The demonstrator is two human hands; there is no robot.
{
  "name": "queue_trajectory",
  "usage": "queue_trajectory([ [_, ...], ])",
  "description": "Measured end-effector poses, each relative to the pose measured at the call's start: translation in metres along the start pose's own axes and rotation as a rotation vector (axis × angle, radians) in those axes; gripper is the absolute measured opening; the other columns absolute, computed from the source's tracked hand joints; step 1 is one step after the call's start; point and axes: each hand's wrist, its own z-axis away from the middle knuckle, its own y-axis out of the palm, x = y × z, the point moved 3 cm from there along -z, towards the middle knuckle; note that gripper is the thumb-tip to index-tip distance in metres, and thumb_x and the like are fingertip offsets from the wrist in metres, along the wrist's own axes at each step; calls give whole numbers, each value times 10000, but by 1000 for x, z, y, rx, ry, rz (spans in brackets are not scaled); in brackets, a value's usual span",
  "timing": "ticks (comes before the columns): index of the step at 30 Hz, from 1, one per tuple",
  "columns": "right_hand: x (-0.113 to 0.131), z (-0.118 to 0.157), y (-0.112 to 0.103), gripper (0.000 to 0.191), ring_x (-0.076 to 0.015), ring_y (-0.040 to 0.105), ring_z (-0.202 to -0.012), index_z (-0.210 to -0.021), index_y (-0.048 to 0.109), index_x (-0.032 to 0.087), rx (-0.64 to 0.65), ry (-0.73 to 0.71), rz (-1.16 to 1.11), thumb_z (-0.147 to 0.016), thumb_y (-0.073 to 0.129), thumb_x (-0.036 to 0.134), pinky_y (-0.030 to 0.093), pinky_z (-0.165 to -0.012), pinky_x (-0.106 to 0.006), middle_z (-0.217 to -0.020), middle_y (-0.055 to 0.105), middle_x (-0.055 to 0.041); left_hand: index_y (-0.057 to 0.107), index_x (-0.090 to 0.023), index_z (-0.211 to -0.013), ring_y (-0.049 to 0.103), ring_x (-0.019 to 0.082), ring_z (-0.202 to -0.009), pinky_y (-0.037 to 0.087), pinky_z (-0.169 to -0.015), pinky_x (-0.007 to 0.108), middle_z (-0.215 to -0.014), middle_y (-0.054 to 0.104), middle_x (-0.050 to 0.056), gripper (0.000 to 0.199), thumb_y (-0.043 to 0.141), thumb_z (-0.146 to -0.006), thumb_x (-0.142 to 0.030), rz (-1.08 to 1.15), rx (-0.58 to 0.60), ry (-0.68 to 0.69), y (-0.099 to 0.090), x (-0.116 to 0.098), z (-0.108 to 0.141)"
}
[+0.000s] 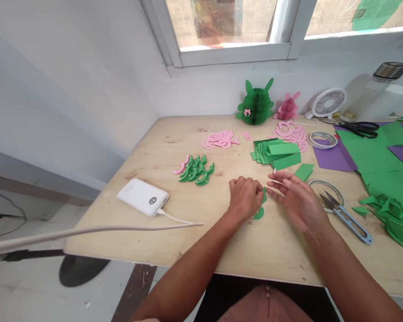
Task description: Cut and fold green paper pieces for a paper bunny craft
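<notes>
My left hand (244, 197) is closed on a scalloped green paper piece (259, 213), whose edge shows beside and below the fingers, just above the table. Close by on the right, my right hand (293, 199) has its fingers apart, palm turned inward. A small white bit (274, 170) shows at one of its fingertips; whether it is pinched there is too small to tell. Folded green paper strips (277, 152) lie beyond the hands. Off to the left sits a group of curved green pieces (196, 170) with a pink one.
A white power bank (143, 197) with a cable lies left. Blue snips (351, 221) rest over a tape roll at right, near green scraps (391, 212). Green (256, 105) and pink (288, 107) paper figures, a small fan (328, 103) and black scissors (359, 129) stand or lie at the back.
</notes>
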Motion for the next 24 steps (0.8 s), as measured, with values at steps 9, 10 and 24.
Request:
queue_trajectory([
  [9, 2, 2, 2, 197, -207, 619, -947, -853, 697, 265, -30, -57, 68, -702, 704, 393, 448, -915, -384, -1008, 674, -36, 650, -204, -684, 587, 231, -910, 343, -912, 421, -743, 689, 11, 154, 536, -767, -142, 177, -21, -42, -6, -1, 1],
  [10, 2, 2, 2, 194, -205, 620, -943, -844, 700, 264, -35, -62, 62, -697, 711, 390, 441, -924, -384, -1000, 677, -34, 646, -203, -676, 594, 223, -893, 355, -908, 409, -724, 685, 6, 150, 538, -759, -139, 211, -26, -48, -7, 0, 0],
  [24, -2, -1, -6, 217, -207, 616, -861, -750, 709, 234, -143, -146, 300, -697, 723, 444, 433, -897, -382, -903, 703, -46, 552, -165, -720, 499, 68, -426, 378, -418, 174, -600, 569, -35, 32, 543, -747, -180, 858, 73, -138, 8, 16, -5],
])
